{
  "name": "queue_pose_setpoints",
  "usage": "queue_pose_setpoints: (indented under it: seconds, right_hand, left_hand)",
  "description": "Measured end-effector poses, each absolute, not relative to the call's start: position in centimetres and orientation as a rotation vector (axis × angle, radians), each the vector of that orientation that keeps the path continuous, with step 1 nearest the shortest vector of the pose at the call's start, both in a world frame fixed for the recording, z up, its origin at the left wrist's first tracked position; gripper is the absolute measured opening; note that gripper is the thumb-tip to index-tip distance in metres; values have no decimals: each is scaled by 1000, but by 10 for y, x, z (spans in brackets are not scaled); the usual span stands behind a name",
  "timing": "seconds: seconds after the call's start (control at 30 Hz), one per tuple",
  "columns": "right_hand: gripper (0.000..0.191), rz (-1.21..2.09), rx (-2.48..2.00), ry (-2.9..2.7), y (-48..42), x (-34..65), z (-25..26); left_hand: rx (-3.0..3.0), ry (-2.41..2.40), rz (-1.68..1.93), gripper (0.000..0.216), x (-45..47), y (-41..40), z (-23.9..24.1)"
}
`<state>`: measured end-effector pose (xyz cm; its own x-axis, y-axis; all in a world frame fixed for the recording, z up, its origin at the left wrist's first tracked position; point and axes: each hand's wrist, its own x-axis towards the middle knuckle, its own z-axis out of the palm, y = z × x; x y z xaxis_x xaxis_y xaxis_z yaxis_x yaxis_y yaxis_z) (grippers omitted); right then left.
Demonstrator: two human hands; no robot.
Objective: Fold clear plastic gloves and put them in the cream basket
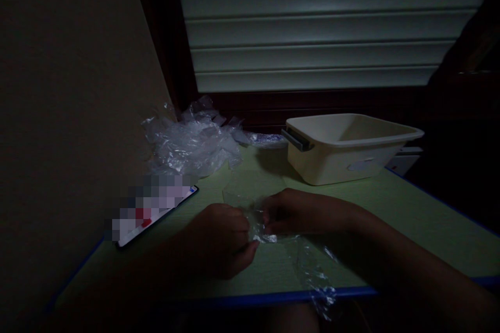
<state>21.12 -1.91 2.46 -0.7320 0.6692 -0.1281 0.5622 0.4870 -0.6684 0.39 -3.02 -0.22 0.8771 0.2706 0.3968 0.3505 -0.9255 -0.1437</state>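
Between my two hands is a clear plastic bag (255,221), thin and shiny, spread low over the green table. My left hand (224,239) is closed, its fingers pinching the bag's left side. Opposite it, my right hand (287,213) has its fingers curled together on the bag's right side. More clear plastic film (314,276) trails from below my right hand over the table's front edge; whether it belongs to the same bag I cannot tell. The light is dim and the fingertips are partly hidden.
A heap of crumpled clear plastic bags (191,140) lies at the back left. A cream plastic tub (332,161) with a grey handle stands at the back right. A phone (156,218) with a lit, blurred screen is at the left. The green table (410,229) has a blue edge.
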Motion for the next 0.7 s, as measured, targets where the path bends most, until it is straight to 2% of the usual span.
queue_pose_setpoints:
  seconds: [0.17, 0.47, 0.7]
  right_hand:
    - [22, 835, -1292, -2513, -20, 209, 25]
    - [57, 677, -1290, -2443, -15, 210, 14]
    - [41, 494, -1164, -2525, -16, 211, 16]
  left_hand:
    - [-2841, -501, -555, 27, 3, -30, -2]
    - [-2879, -502, -519, 29, 3, -29, -3]
    - [-2943, -437, -622, 19, 4, -28, 1]
